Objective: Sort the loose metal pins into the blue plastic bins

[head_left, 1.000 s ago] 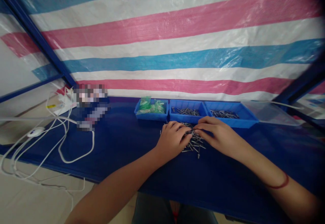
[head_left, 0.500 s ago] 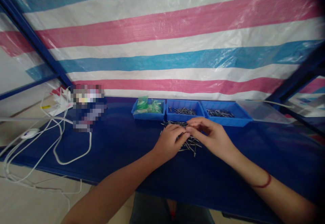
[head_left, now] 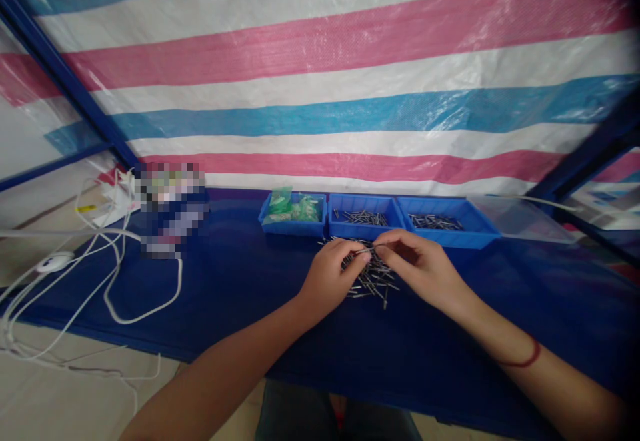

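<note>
My left hand (head_left: 334,269) pinches a thin metal pin (head_left: 367,250) between thumb and fingers, just above the pile. Its other end meets the closed thumb and fingertips of my right hand (head_left: 417,264), so the two hands nearly touch. Whether it is a rivet or a screw is too small to tell. Beneath both hands lies a loose pile of similar dark and silver pins (head_left: 373,283) on the blue tabletop (head_left: 240,281). My fingers hide part of this pile.
Behind the pile stand a blue bin with green bags (head_left: 293,227), a middle blue bin (head_left: 364,229) and a right blue bin (head_left: 450,237), both holding pins. A clear plastic sheet (head_left: 520,221) lies at the right. White cables (head_left: 117,274) tangle on the left.
My fingertips have drawn slightly apart, and the thin metal pin now shows between them. The pile and bins look unchanged; the view has shifted a little.
</note>
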Tool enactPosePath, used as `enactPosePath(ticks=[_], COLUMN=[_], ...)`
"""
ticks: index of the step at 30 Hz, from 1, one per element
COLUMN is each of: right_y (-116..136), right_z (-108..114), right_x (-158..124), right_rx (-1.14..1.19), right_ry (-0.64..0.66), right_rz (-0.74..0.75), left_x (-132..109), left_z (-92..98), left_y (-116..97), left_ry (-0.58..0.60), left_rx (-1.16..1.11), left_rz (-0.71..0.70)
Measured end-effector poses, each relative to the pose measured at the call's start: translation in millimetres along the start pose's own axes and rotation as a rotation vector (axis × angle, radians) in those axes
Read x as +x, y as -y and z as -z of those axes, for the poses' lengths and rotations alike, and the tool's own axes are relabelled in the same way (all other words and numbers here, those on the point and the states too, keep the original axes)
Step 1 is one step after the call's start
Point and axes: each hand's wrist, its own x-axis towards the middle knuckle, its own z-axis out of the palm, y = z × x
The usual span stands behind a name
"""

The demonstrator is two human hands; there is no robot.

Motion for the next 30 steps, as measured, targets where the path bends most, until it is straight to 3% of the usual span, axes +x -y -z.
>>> enactPosePath(ticks=[4,7,10,13,16,22,30], right_y=[-8.1,-22.1,-41.5,-58.4,-68.1,-63.3,-21.8], right_z=[10.6,32.5,62.7,88.5,101.5,91.4,42.5], right_x=[7.4,15.7,22.7,24.8,23.2,23.5,17.9], right_rx=[-0.119,-0.216,-0.432,-0.752,-0.887,-0.949,-0.648], right_ry=[0.055,-0.088,-0.295,-0.371,-0.403,-0.362,-0.089], right_rz=[0.072,0.068,-0.066,-0.181,-0.239,-0.189,0.248], left_x=[0.6,0.2,-0.8,-1.7,-2.6,-6.3,-6.1], left_z=[3.8,5.6,6.3,6.4,6.8,8.2,4.5], left_y=[-0.1,-1.1,-1.8,-2.1,-1.4,4.0,7.4], left_ry=[-0.046,-0.017,0.060,0.135,0.167,0.250,0.307], left_rx=[-0.005,0.054,0.176,0.261,0.285,0.407,0.463], left_rz=[0.008,-0.020,-0.077,-0.141,-0.190,-0.171,-0.144])
